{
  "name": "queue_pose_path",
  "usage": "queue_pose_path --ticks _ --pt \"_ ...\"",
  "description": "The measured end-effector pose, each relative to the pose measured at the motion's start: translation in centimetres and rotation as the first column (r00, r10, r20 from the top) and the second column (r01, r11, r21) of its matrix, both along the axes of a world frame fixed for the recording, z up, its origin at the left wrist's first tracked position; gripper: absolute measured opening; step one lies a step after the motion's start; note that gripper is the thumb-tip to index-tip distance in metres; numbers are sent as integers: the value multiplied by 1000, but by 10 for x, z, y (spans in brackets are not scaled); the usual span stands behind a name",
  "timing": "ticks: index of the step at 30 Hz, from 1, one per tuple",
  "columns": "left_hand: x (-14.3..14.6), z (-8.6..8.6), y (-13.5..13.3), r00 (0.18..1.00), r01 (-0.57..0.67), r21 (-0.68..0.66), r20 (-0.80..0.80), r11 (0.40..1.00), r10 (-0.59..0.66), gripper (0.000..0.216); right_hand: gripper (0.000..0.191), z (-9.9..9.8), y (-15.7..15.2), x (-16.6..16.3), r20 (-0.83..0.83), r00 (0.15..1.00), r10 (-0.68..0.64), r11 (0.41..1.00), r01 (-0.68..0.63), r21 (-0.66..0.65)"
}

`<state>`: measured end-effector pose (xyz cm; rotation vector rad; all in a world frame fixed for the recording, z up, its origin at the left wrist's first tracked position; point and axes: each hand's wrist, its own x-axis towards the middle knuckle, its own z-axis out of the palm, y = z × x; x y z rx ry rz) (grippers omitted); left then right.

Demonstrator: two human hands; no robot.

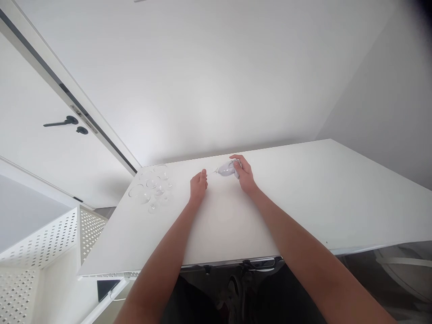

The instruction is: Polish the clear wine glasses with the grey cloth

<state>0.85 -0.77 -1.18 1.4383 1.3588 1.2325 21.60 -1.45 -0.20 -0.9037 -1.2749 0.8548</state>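
Note:
A clear stemmed wine glass (224,169) is held on its side above the white table, its bowl toward the right. My left hand (199,185) is closed at the foot end of the stem, and the foot is mostly hidden by the fingers. At the bowl's rim, my right hand (245,173) is closed on a pale cloth (237,173) pressed against the glass. The bowl looks whitish, perhaps from cloth inside it; I cannot tell for sure.
Several clear stemmed glasses (153,184) stand close together on the left of the white table (297,198). A wall (209,81) rises behind the table. A door with a black handle (64,121) and a white perforated panel (50,234) are at the left.

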Motion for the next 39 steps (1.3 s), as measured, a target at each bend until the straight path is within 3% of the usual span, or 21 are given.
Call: queue_pose_path --ticks 3,7,11,16,21,27,34,36,39 --pt "-1 1 0 997 13 -67 83 998 -8 61 39 0 -2 -3 53 999 2 999 -4 35" --pt "2 4 -2 982 104 55 153 993 -111 39 42 -10 8 -7 -90 995 -33 998 28 -62" --pt "4 7 -5 979 151 127 117 980 -166 46 45 -20 19 -3 -192 980 -50 991 24 -132" --pt "1 7 -6 994 96 98 40 991 -100 39 41 -12 12 0 -167 984 -57 994 41 -100" --pt "-1 5 -3 997 15 -23 82 1000 -13 54 43 0 1 -5 -68 998 -9 998 5 -60" --pt "3 8 -4 994 86 97 55 992 -91 37 45 -5 7 -5 -149 989 22 988 -45 -151" --pt "-5 2 0 986 -91 -37 139 995 95 40 52 5 -5 -4 87 977 195 980 -197 19" --pt "-5 3 -1 984 -97 -3 149 995 96 34 51 3 -3 -7 55 981 185 983 -185 -10" --pt "0 8 -5 991 -42 135 132 990 24 24 49 -6 7 -9 -120 986 116 981 -133 -140"
